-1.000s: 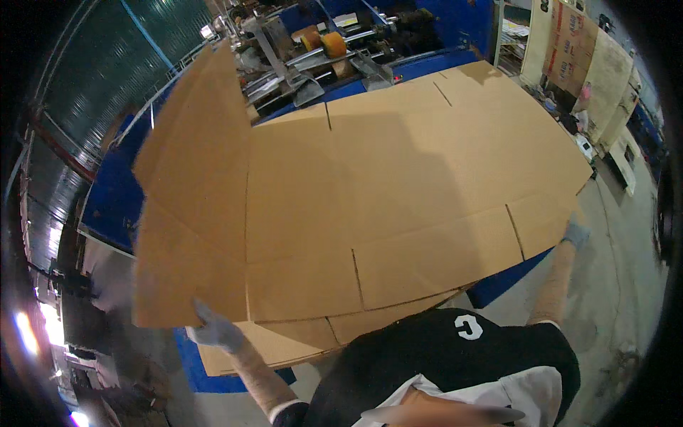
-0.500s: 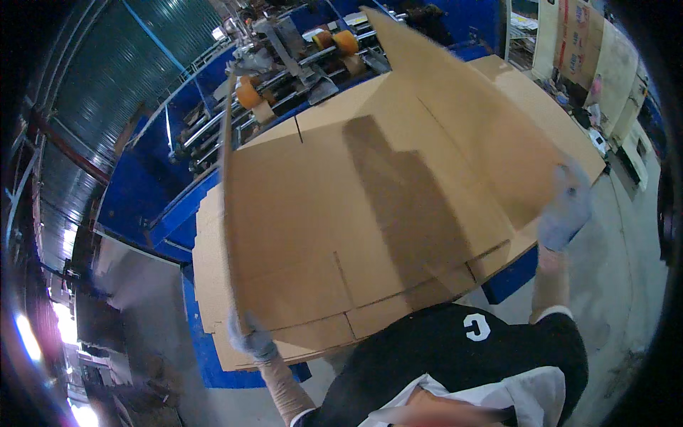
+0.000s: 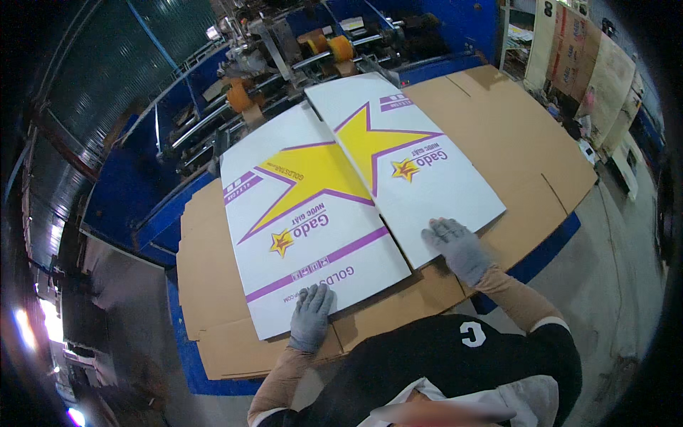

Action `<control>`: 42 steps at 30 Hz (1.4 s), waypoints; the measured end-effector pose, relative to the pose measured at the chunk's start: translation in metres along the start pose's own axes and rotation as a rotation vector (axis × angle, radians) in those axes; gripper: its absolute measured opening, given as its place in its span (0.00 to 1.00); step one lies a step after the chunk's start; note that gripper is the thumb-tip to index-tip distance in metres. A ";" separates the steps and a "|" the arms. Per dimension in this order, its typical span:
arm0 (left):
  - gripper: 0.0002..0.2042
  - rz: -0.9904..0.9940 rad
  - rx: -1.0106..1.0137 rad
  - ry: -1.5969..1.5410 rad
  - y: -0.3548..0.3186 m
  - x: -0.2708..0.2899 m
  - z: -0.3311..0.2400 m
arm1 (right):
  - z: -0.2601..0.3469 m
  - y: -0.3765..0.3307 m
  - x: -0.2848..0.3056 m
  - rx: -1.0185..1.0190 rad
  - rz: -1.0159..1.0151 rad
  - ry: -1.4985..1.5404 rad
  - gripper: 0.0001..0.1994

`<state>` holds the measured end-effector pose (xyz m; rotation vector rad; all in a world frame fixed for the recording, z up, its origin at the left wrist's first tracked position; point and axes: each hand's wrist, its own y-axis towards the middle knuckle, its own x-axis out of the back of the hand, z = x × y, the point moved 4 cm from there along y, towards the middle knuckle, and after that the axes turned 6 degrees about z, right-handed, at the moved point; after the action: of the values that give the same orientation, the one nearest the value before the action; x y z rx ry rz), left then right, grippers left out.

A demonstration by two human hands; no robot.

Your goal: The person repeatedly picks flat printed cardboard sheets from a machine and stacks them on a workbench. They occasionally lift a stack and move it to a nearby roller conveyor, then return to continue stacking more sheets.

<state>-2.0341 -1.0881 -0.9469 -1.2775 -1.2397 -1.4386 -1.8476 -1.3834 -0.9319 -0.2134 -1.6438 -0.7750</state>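
A flattened cardboard box lies folded in front of me, its white printed side up, with purple bands and a yellow star. Its two folded-in panels meet along a narrow slanting gap. My left hand rests flat on the near edge of the left panel, fingers stretched out. On the near edge of the right panel lies my right hand, fingers spread. Both hands wear grey gloves. Beneath the box is a stack of plain brown cardboard sheets.
Beyond the stack stands a blue machine with metal shafts and orange rollers. A blue support shows under the stack. At the far right are pale panels with brown cardboard on them.
The raised side panels of the sheet have folded inward and down, hiding its brown inside and showing the white print. Both hands have come inward and now press on the panels.
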 end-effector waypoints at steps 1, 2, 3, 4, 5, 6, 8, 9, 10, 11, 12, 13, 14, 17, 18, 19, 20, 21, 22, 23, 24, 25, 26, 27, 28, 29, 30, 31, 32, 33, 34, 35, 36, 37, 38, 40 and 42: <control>0.22 -0.004 0.002 -0.022 -0.001 0.002 0.000 | 0.006 -0.001 -0.014 0.031 0.127 -0.045 0.22; 0.22 0.002 -0.007 -0.035 -0.001 0.003 -0.001 | 0.005 -0.001 -0.018 0.021 0.092 -0.028 0.22; 0.22 0.004 0.010 -0.053 -0.001 0.003 0.000 | 0.006 -0.003 -0.020 0.001 0.005 -0.007 0.21; 0.22 -0.014 0.010 -0.066 -0.002 0.004 0.000 | 0.007 -0.003 -0.022 0.003 -0.002 -0.001 0.21; 0.22 -0.028 0.009 -0.066 -0.001 0.004 0.001 | 0.005 -0.004 -0.021 -0.013 -0.045 0.025 0.21; 0.22 -0.041 0.005 -0.066 -0.001 0.005 0.002 | 0.006 -0.005 -0.022 0.021 0.005 0.000 0.21; 0.23 -0.057 0.011 -0.065 0.001 0.006 0.005 | 0.006 -0.005 -0.018 0.057 0.030 -0.017 0.21; 0.24 -0.070 0.016 -0.081 0.002 0.009 0.006 | 0.007 -0.005 -0.015 0.077 0.032 -0.035 0.21; 0.24 -0.036 0.027 -0.059 0.003 0.013 0.007 | 0.009 -0.006 -0.012 0.097 0.033 -0.052 0.22; 0.24 -0.060 0.020 -0.049 0.004 0.020 0.006 | 0.013 -0.006 -0.010 0.124 0.055 -0.077 0.22; 0.23 0.041 0.068 -0.022 0.005 0.024 0.003 | 0.017 -0.008 -0.007 0.155 0.082 -0.045 0.23; 0.22 0.111 0.092 0.008 0.004 0.032 0.000 | 0.023 -0.010 -0.004 0.186 0.118 -0.029 0.23; 0.21 0.173 0.110 0.044 0.006 0.041 0.000 | 0.028 -0.011 -0.002 0.211 0.146 -0.019 0.23; 0.21 0.299 0.103 -0.239 0.014 0.065 -0.012 | 0.051 -0.017 0.008 0.540 0.095 0.129 0.17; 0.23 0.289 0.105 -0.251 0.025 0.068 -0.009 | 0.053 -0.013 0.008 0.553 0.109 0.282 0.17; 0.23 0.266 0.165 -0.334 0.041 0.067 -0.005 | 0.049 -0.007 0.004 0.587 0.167 0.407 0.16; 0.24 0.188 0.196 -0.417 0.059 0.065 0.004 | 0.048 -0.001 -0.001 0.647 0.258 0.512 0.16; 0.24 0.106 0.233 -0.503 0.080 0.060 0.014 | 0.035 0.014 -0.008 0.546 0.182 0.479 0.17; 0.24 0.031 0.326 -0.627 0.107 0.049 0.029 | 0.017 0.029 -0.012 0.501 0.062 0.431 0.17; 0.24 -0.043 0.445 -0.760 0.139 0.036 0.046 | -0.008 0.048 -0.022 0.329 0.006 0.299 0.19; 0.24 -0.077 0.519 -1.024 0.175 0.024 0.063 | -0.037 0.065 -0.029 0.182 -0.100 0.375 0.18; 0.25 -0.087 0.692 -1.288 0.205 0.013 0.081 | -0.064 0.082 -0.038 -0.089 -0.215 0.234 0.17; 0.25 -0.096 0.693 -1.496 0.238 0.007 0.088 | -0.097 0.101 -0.053 -0.305 -0.146 0.134 0.17; 0.25 -0.083 0.771 -1.695 0.266 -0.002 0.093 | -0.128 0.118 -0.065 -0.402 -0.165 0.206 0.18; 0.24 0.041 0.680 -1.825 0.295 -0.003 0.091 | -0.160 0.129 -0.079 -0.578 -0.033 0.279 0.18; 0.23 0.171 0.584 -1.948 0.320 -0.001 0.088 | -0.183 0.139 -0.085 -0.629 -0.116 0.361 0.18; 0.23 0.275 0.510 -2.070 0.340 -0.001 0.081 | -0.201 0.151 -0.095 -0.734 -0.134 0.452 0.18; 0.22 0.178 0.469 -1.935 0.354 0.001 0.081 | -0.218 0.162 -0.104 -0.836 -0.149 0.547 0.17; 0.21 0.059 0.455 -1.799 0.362 0.007 0.080 | -0.227 0.172 -0.104 -0.813 -0.217 0.447 0.17; 0.20 -0.057 0.440 -1.662 0.367 0.011 0.076 | -0.236 0.182 -0.108 -0.812 -0.197 0.364 0.17; 0.19 0.016 0.544 -1.656 0.370 0.016 0.076 | -0.250 0.195 -0.112 -0.789 -0.095 0.331 0.16; 0.19 -0.033 0.511 -1.612 0.372 0.023 0.073 | -0.261 0.210 -0.118 -0.763 0.075 0.325 0.16; 0.19 -0.034 0.435 -1.515 0.375 0.035 0.072 | -0.268 0.222 -0.120 -0.651 0.217 0.181 0.16; 0.19 -0.047 0.479 -1.426 0.375 0.043 0.074 | -0.271 0.233 -0.122 -0.521 0.331 0.034 0.16; 0.19 -0.052 0.416 -1.361 0.375 0.052 0.072 | -0.272 0.243 -0.122 -0.487 0.326 0.085 0.17; 0.19 -0.049 0.374 -1.328 0.377 0.065 0.072 | -0.275 0.253 -0.120 -0.482 0.331 0.139 0.19; 0.17 -0.086 0.373 -1.244 0.378 0.070 0.078 | -0.280 0.252 -0.117 -0.673 0.231 0.427 0.23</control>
<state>-1.6617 -1.0746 -0.8238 -1.8943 -2.2105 -0.2702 -1.4572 -1.3255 -0.9403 -0.6524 -0.8970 -1.0875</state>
